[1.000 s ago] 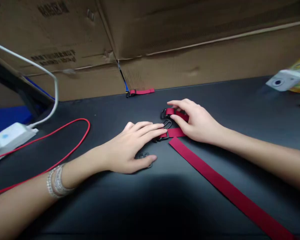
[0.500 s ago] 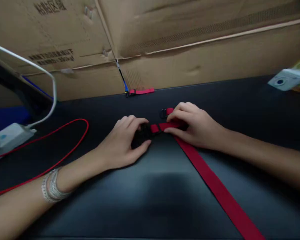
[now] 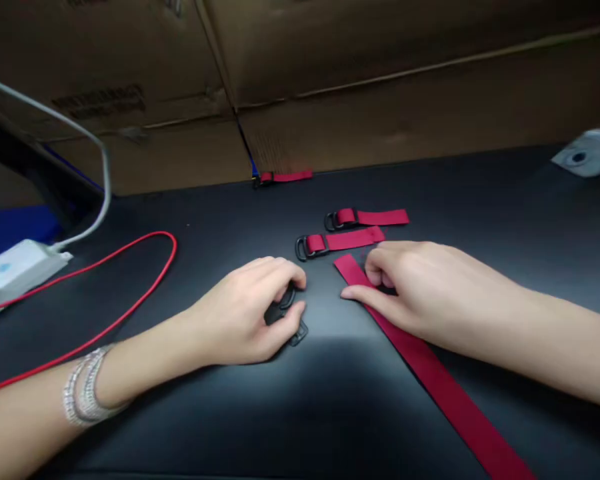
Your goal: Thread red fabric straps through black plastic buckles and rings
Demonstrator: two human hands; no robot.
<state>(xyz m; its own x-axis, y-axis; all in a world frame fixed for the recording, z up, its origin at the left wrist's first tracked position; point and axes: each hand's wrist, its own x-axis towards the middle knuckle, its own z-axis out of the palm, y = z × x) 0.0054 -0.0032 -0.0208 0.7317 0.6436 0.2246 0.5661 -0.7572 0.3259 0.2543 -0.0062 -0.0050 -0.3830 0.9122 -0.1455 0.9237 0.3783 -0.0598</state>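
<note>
My left hand [image 3: 260,310] is curled on the dark tabletop, its thumb and fingers around a black D-ring [image 3: 289,297]. Beneath its thumb a black slide buckle [image 3: 300,332] partly shows. My right hand [image 3: 425,287] rests over a long red webbing strap [image 3: 445,377], with the thumb at one edge and curled fingers at the other. The strap's cut end lies flat just beyond the fingers. Further back lie two short red straps, the nearer strap [image 3: 353,239] and the farther strap [image 3: 380,218], each with a black ring and slide buckle at its left end.
Another short red strap [image 3: 293,176] lies against the cardboard [image 3: 405,127] at the back. On the left are a white power strip [image 3: 25,267], its white cable [image 3: 105,180] and a looped red cord [image 3: 167,267]. A pale box-like object [image 3: 587,153] stands at the far right.
My right hand has let go of a short buckled strap, which now lies beside the other, and has come nearer to the long strap. My left hand has moved nearer, onto loose black buckle parts.
</note>
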